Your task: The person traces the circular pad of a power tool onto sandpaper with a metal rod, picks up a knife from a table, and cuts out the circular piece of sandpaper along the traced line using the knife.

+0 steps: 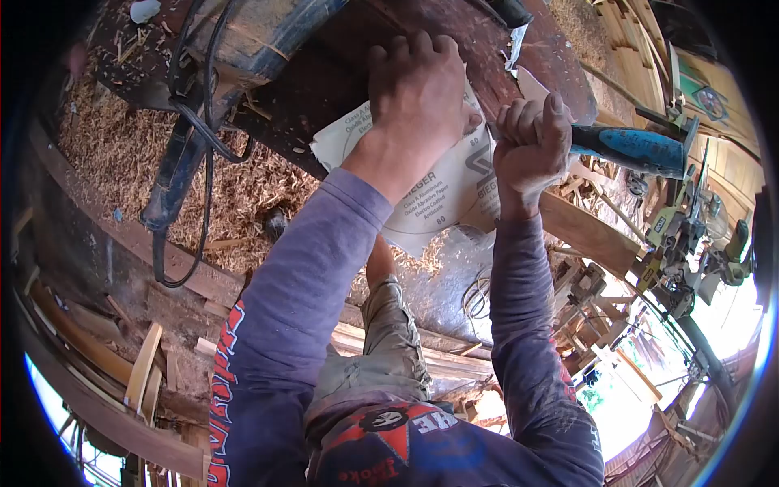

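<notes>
My left hand presses down on a sheet of sandpaper, its fingers bent over the far edge. The sheet's pale printed back faces up, marked with the number 80, and it lies over the edge of a dark reddish wooden surface. Close on the right, my right hand is closed around a blue-handled tool. Its handle sticks out to the right, and its working end points toward the sheet near my left thumb. Most of that end is hidden, so its kind is unclear.
A dusty power tool with a black cord rests at the upper left. Wood shavings cover the ground. Yellow-green tools stand at the right, and wooden planks lie at the lower left.
</notes>
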`<state>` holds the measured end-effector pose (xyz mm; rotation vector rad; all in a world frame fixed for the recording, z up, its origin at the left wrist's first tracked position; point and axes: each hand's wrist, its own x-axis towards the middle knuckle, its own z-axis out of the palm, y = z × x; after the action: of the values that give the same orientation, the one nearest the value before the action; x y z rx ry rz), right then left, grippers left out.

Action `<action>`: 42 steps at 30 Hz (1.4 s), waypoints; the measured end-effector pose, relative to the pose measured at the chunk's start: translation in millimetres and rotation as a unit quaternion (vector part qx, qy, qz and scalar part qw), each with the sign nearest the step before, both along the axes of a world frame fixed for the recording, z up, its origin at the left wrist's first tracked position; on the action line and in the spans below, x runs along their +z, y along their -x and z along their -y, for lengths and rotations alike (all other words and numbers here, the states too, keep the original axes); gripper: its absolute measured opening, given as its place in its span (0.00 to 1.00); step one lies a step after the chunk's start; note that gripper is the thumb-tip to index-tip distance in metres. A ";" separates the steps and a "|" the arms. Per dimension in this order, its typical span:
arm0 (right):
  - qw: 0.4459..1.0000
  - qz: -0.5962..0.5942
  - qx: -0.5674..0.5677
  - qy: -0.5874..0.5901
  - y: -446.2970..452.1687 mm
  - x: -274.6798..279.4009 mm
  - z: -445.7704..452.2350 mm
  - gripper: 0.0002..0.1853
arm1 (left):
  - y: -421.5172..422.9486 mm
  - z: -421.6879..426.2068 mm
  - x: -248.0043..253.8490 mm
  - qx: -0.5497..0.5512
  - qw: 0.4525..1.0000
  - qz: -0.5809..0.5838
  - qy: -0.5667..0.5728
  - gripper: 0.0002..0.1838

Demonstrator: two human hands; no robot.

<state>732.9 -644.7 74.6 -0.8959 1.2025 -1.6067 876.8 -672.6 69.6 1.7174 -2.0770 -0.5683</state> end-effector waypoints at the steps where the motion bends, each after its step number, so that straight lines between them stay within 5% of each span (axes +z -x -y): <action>1: 1.000 0.001 0.005 0.006 0.7 -0.4 -0.4 0.26 | -0.1 0.0 0.1 0.000 1.000 0.000 0.001 0.35; 15: 1.000 -0.008 0.006 0.001 -3.4 1.4 2.0 0.26 | 1.2 0.7 -4.2 0.002 1.000 -0.005 -0.030 0.35; 18: 0.999 -0.019 -0.007 -0.027 -6.7 3.4 4.1 0.25 | 3.4 2.8 -8.8 0.023 0.998 0.023 0.045 0.26; 20: 0.998 -0.038 -0.028 -0.045 -10.9 3.6 4.5 0.24 | 1.2 8.7 4.0 0.021 0.998 0.002 -0.062 0.18; 24: 0.998 -0.021 -0.007 -0.055 -4.1 3.6 5.0 0.24 | 3.0 6.1 -0.7 0.040 0.999 -0.019 -0.024 0.26; 26: 0.998 -0.013 -0.005 -0.059 -3.4 4.4 5.5 0.25 | 4.3 6.6 2.6 0.045 0.997 -0.011 -0.065 0.16; 42: 0.998 -0.036 -0.016 -0.041 -4.3 4.1 -5.1 0.27 | 2.9 9.2 7.2 0.052 0.994 -0.036 -0.085 0.16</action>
<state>737.2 -639.6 78.7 -0.8925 1.3301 -1.5489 873.9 -681.8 76.8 1.8576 -1.9249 -0.7814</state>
